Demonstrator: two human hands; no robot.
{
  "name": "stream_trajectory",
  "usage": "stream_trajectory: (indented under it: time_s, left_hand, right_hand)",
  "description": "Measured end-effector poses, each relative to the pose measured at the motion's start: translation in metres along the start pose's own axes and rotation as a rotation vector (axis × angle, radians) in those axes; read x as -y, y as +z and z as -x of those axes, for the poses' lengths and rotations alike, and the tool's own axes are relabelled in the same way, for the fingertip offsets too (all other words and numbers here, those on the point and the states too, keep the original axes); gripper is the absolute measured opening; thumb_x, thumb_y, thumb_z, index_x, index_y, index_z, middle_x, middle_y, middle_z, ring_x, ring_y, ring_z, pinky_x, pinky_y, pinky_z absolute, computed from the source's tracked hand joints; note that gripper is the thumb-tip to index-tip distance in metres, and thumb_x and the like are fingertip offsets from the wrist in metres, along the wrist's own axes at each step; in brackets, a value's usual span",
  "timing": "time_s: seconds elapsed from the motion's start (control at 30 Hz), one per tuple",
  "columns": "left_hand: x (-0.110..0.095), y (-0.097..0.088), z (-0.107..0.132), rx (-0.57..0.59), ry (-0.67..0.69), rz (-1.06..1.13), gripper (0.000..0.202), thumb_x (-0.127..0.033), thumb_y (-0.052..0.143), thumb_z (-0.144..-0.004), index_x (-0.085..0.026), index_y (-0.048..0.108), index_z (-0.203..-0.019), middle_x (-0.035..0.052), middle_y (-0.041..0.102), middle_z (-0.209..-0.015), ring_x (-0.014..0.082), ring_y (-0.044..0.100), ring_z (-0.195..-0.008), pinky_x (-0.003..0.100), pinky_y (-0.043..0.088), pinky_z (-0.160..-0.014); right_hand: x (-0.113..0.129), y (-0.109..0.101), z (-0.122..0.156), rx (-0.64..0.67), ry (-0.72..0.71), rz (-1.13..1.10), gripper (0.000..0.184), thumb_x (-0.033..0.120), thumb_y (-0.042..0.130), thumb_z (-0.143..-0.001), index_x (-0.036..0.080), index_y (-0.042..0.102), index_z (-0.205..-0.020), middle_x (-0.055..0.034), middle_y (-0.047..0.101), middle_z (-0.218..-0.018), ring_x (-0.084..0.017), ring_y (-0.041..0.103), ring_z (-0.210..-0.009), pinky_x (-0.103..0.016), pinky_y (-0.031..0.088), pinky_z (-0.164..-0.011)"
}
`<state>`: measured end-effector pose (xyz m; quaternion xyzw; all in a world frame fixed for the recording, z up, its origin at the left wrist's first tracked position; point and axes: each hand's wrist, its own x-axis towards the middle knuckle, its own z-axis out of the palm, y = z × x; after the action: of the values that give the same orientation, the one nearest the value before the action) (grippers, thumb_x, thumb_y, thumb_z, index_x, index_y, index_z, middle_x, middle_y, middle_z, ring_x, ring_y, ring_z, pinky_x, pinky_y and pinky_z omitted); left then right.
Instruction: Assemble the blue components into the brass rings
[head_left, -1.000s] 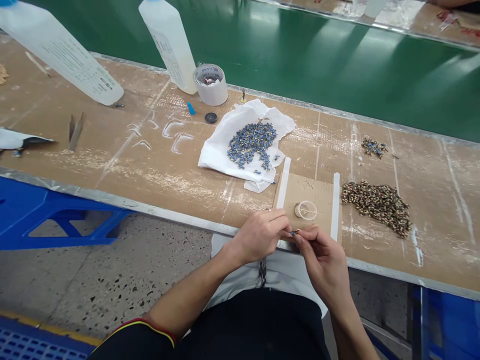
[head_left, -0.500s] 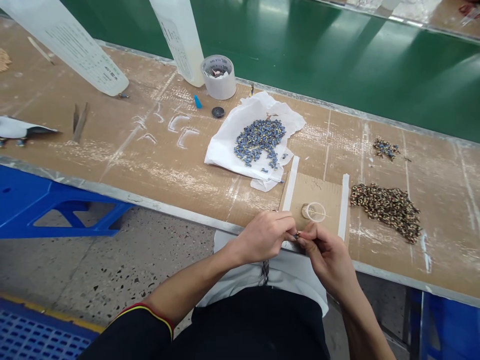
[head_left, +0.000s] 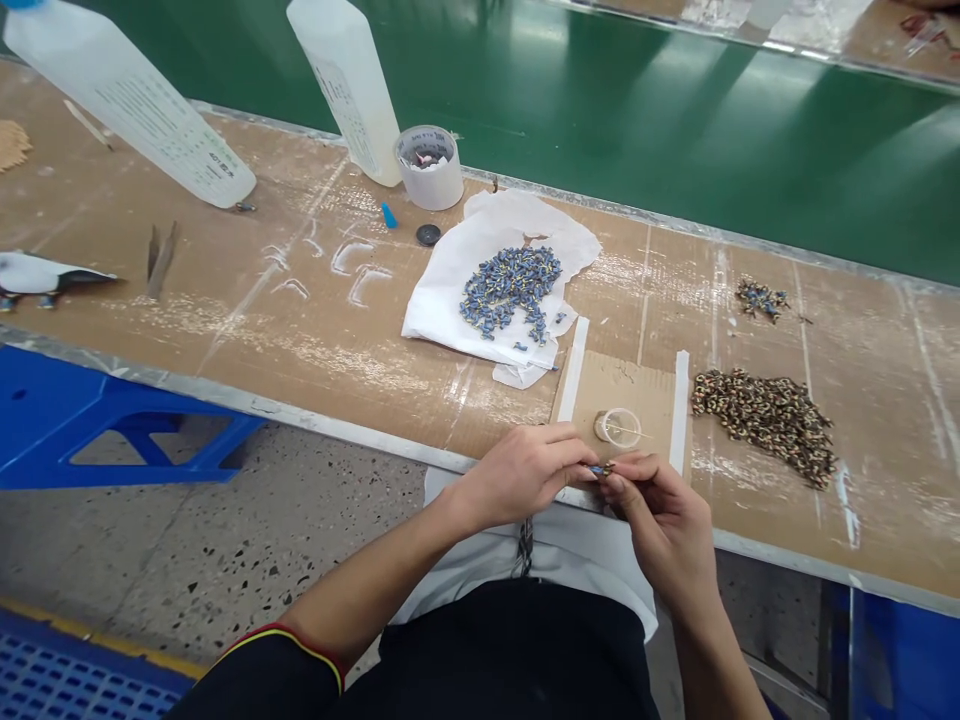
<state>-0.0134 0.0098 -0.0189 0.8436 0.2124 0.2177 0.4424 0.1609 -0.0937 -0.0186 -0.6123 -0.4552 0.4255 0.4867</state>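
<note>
My left hand [head_left: 529, 470] and my right hand [head_left: 664, 510] meet at the table's front edge, both closed in a pinch. Between their fingertips is a small blue piece [head_left: 598, 470], gripped by the left; at its right end, dark and yellowish bits show at the right fingertips, partly hidden. Just beyond the hands stands a small clear cup [head_left: 621, 428] with a thin stick across it. Many similar blue pieces [head_left: 510, 290] lie on a crumpled white sheet [head_left: 431, 305]. To the right is a heap of small dark-and-tan pieces [head_left: 765, 420].
A smaller pile of mixed pieces [head_left: 762, 298] lies behind the heap. Two translucent bottles stand at back left, near a tape roll [head_left: 431, 180] holding scraps, a blue cap [head_left: 388, 215] and a black disc [head_left: 428, 235]. A bird figure [head_left: 45, 275] lies far left.
The blue piece shows more plainly between my fingertips, which have drawn slightly apart. The view has shifted a little; the things on the table look unmoved.
</note>
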Motion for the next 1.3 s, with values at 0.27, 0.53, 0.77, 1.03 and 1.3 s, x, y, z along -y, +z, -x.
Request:
stream_trajectory:
  time_s: [0.27, 0.53, 0.77, 1.03, 1.3]
  left_hand:
    - [-0.0006, 0.0013, 0.0007, 0.021, 0.011, -0.096, 0.026, -0.025, 0.045, -0.102, -0.014, 0.068, -0.098, 0.0036, 0.059, -0.083, 0.0140, 0.056, -0.075, 0.023, 0.042, -0.068]
    - [0.0021, 0.0052, 0.0006, 0.044, 0.036, -0.173, 0.027, -0.024, 0.043, -0.102, -0.015, 0.067, -0.093, 0.0027, 0.060, -0.081, 0.0140, 0.057, -0.074, 0.024, 0.042, -0.067]
    - [0.0043, 0.0092, 0.0025, 0.041, 0.095, -0.304, 0.030, -0.017, 0.042, -0.098, -0.015, 0.064, -0.078, 0.0016, 0.058, -0.073, 0.0129, 0.054, -0.066, 0.025, 0.038, -0.060]
    - [0.0011, 0.0073, 0.0019, 0.115, 0.073, -0.355, 0.026, -0.011, 0.043, -0.093, -0.015, 0.062, -0.075, 0.0008, 0.055, -0.070, 0.0126, 0.050, -0.061, 0.026, 0.037, -0.057]
    - [-0.0017, 0.0051, 0.0020, 0.116, 0.015, -0.289, 0.024, -0.007, 0.041, -0.091, -0.015, 0.062, -0.081, 0.0023, 0.058, -0.076, 0.0143, 0.053, -0.067, 0.025, 0.037, -0.060]
  right_hand:
    - [-0.0050, -0.0034, 0.0026, 0.005, 0.032, -0.070, 0.008, 0.024, 0.066, -0.092, 0.024, 0.068, -0.099, -0.0008, 0.069, -0.083, -0.012, 0.066, -0.070, -0.023, 0.058, -0.065]
    - [-0.0078, -0.0070, 0.0004, 0.064, 0.020, 0.035, 0.007, 0.026, 0.063, -0.094, 0.022, 0.068, -0.091, -0.0010, 0.069, -0.080, -0.011, 0.063, -0.063, -0.022, 0.056, -0.058]
    - [-0.0045, -0.0077, -0.0009, 0.185, -0.048, 0.128, 0.010, 0.020, 0.057, -0.096, 0.021, 0.064, -0.088, -0.0012, 0.068, -0.079, -0.012, 0.064, -0.066, -0.022, 0.053, -0.058]
    - [-0.0056, -0.0045, 0.0002, 0.177, -0.101, 0.212, 0.014, 0.015, 0.054, -0.096, 0.021, 0.058, -0.084, 0.0008, 0.065, -0.075, -0.011, 0.060, -0.063, -0.023, 0.050, -0.059]
    - [-0.0088, -0.0006, -0.0006, 0.156, -0.061, 0.140, 0.014, 0.021, 0.054, -0.097, 0.022, 0.059, -0.084, -0.0025, 0.071, -0.083, -0.015, 0.068, -0.069, -0.026, 0.057, -0.064]
